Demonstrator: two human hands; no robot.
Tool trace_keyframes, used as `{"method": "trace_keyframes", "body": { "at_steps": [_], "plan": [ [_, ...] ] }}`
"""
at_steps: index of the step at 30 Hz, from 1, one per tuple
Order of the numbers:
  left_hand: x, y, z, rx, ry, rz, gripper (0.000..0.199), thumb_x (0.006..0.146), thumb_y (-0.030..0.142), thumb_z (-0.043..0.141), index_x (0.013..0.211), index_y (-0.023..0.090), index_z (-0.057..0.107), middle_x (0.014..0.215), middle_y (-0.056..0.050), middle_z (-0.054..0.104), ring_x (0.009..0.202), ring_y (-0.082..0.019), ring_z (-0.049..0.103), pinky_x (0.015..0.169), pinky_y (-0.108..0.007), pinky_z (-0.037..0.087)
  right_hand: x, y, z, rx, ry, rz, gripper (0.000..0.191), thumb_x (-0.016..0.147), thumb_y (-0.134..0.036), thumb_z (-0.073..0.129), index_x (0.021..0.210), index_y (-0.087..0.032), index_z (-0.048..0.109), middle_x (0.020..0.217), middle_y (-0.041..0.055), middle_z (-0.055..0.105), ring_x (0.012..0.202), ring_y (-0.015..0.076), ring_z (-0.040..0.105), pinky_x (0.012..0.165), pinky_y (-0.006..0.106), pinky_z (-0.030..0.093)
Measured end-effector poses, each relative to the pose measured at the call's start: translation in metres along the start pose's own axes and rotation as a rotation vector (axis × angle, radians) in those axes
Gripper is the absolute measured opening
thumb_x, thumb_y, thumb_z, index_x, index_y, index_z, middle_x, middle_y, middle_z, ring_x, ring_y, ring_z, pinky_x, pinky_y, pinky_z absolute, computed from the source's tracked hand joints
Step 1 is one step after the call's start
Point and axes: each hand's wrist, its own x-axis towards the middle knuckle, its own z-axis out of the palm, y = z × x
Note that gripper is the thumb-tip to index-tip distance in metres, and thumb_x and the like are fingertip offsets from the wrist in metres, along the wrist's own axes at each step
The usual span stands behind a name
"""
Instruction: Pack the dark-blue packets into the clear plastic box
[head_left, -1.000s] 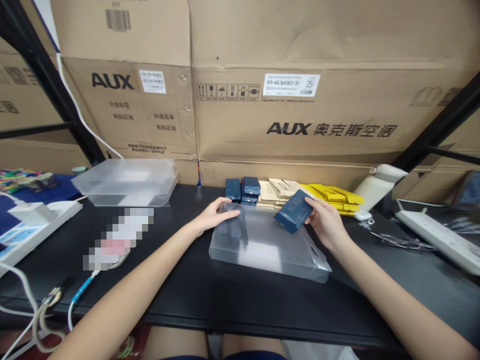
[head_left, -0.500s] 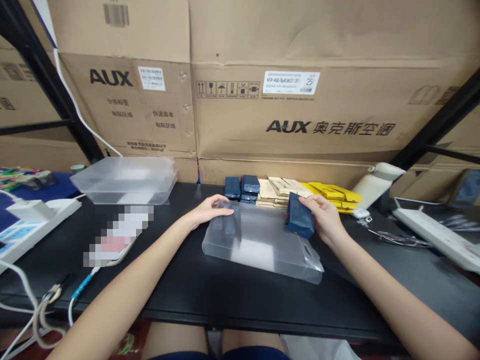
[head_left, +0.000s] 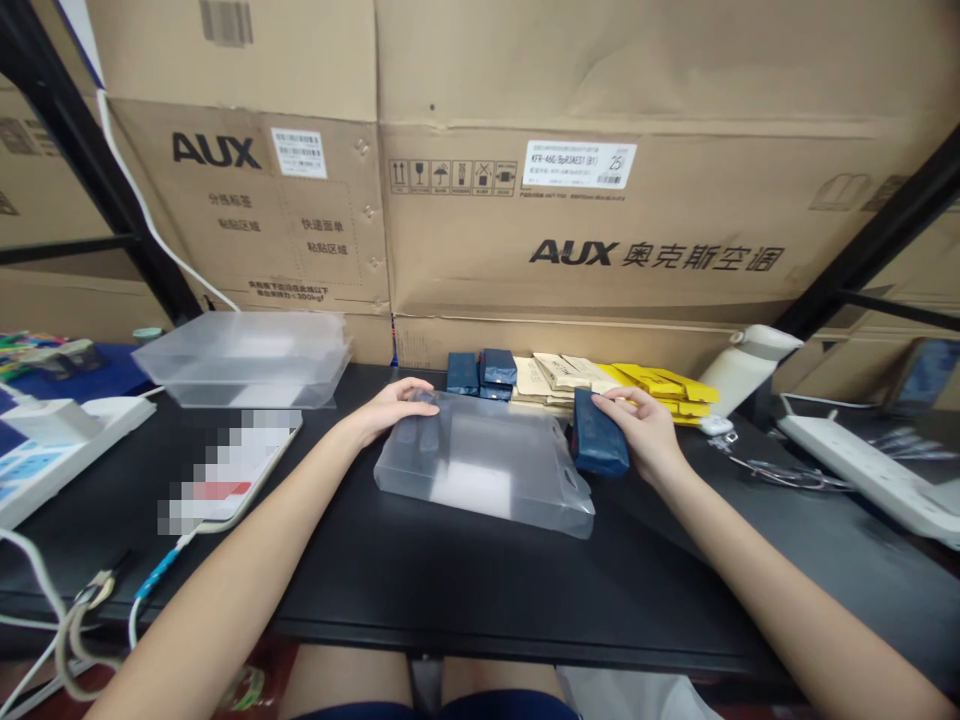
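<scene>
My left hand (head_left: 395, 408) grips the far left corner of a clear plastic box (head_left: 480, 455), thumb on top and the other fingers showing through from beneath. The box is tilted above the black table, with its hang-hole flap end toward the right. In my right hand (head_left: 637, 425) is a dark blue packet (head_left: 598, 435), pinched at its upper right corner and held just past the flap end. Behind them several more dark blue packets (head_left: 499, 367) lie stacked, then cream packets (head_left: 559, 378) and yellow packets (head_left: 660, 388) to their right.
Nested clear boxes (head_left: 244, 355) stand at the back left. A phone (head_left: 259, 460) on a charging cable lies in front of them. Power strips (head_left: 870, 475) sit at both sides. A white bottle (head_left: 750, 365) leans at back right near eyeglasses (head_left: 787, 472). Cardboard boxes (head_left: 465, 260) wall the rear.
My left hand has drawn the clear box to the left, away from the dark blue packet. My right hand still holds the packet, now beside the flap end rather than over it.
</scene>
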Motion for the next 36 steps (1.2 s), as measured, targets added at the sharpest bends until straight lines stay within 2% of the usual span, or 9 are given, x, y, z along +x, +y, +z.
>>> {"method": "trace_keyframes", "body": {
  "at_steps": [4, 6, 10, 12, 19, 28, 33, 36],
  "plan": [
    [0.001, 0.001, -0.009, -0.021, 0.005, -0.025, 0.051, 0.049, 0.024, 0.088, 0.095, 0.019, 0.066, 0.098, -0.003, 0.068, 0.091, -0.019, 0.065, 0.091, -0.036, 0.048, 0.008, 0.009, -0.006, -0.23, 0.08, -0.206, 0.037, 0.053, -0.044, 0.085, 0.071, -0.019, 0.064, 0.073, 0.0021, 0.067, 0.059, 0.0136, 0.059, 0.054, 0.024, 0.048],
    [0.001, 0.001, -0.011, -0.032, 0.019, -0.034, 0.051, 0.049, 0.024, 0.088, 0.095, 0.019, 0.066, 0.096, -0.002, 0.068, 0.089, -0.018, 0.065, 0.089, -0.036, 0.049, 0.01, 0.012, -0.009, -0.295, 0.076, -0.232, 0.034, 0.056, -0.044, 0.083, 0.069, -0.019, 0.063, 0.07, 0.0012, 0.065, 0.054, 0.0115, 0.055, 0.049, 0.023, 0.046],
    [0.002, 0.001, -0.012, -0.038, 0.03, -0.046, 0.052, 0.048, 0.024, 0.089, 0.094, 0.02, 0.066, 0.094, -0.001, 0.068, 0.085, -0.017, 0.065, 0.086, -0.035, 0.05, 0.008, 0.012, -0.009, -0.268, -0.13, 0.0, 0.037, 0.056, -0.046, 0.082, 0.065, -0.02, 0.057, 0.049, -0.0039, 0.056, 0.039, 0.0096, 0.048, 0.035, 0.02, 0.04],
    [0.001, 0.001, -0.012, -0.039, 0.029, -0.048, 0.052, 0.048, 0.024, 0.089, 0.094, 0.02, 0.065, 0.094, -0.001, 0.068, 0.084, -0.017, 0.065, 0.085, -0.035, 0.05, 0.005, 0.009, -0.008, -0.25, -0.202, 0.096, 0.039, 0.053, -0.044, 0.084, 0.065, -0.02, 0.055, 0.047, -0.0043, 0.057, 0.037, 0.0096, 0.05, 0.033, 0.019, 0.041],
    [0.0, 0.003, -0.015, -0.031, 0.029, -0.046, 0.053, 0.047, 0.025, 0.089, 0.094, 0.019, 0.065, 0.094, -0.002, 0.069, 0.085, -0.017, 0.065, 0.086, -0.034, 0.05, 0.0, -0.009, -0.008, -0.191, -0.265, 0.311, 0.028, 0.059, -0.027, 0.084, 0.074, -0.019, 0.062, 0.052, -0.0025, 0.064, 0.039, 0.0094, 0.057, 0.037, 0.017, 0.051],
    [0.0, 0.004, -0.016, -0.02, 0.028, -0.04, 0.055, 0.045, 0.027, 0.09, 0.093, 0.018, 0.066, 0.095, -0.003, 0.069, 0.087, -0.019, 0.066, 0.088, -0.038, 0.051, 0.009, -0.012, -0.02, -0.01, -0.216, 0.403, 0.009, 0.07, -0.015, 0.076, 0.074, -0.018, 0.069, 0.054, 0.0, 0.066, 0.044, 0.0094, 0.061, 0.039, 0.014, 0.05],
    [-0.002, 0.006, -0.014, -0.016, 0.032, -0.042, 0.053, 0.046, 0.026, 0.09, 0.093, 0.018, 0.067, 0.096, -0.003, 0.069, 0.089, -0.019, 0.066, 0.091, -0.038, 0.049, 0.012, -0.01, -0.021, 0.026, -0.219, 0.403, 0.009, 0.071, -0.014, 0.075, 0.078, -0.018, 0.07, 0.062, 0.0018, 0.069, 0.046, 0.0089, 0.061, 0.043, 0.015, 0.053],
    [-0.001, 0.005, -0.015, -0.008, 0.036, -0.04, 0.054, 0.047, 0.027, 0.09, 0.094, 0.018, 0.067, 0.096, -0.002, 0.069, 0.089, -0.019, 0.065, 0.092, -0.037, 0.048, 0.011, -0.01, -0.019, -0.062, -0.244, 0.342, 0.011, 0.07, -0.019, 0.078, 0.078, -0.017, 0.07, 0.058, 0.0009, 0.067, 0.046, 0.0102, 0.062, 0.045, 0.019, 0.056]
  ]
}}
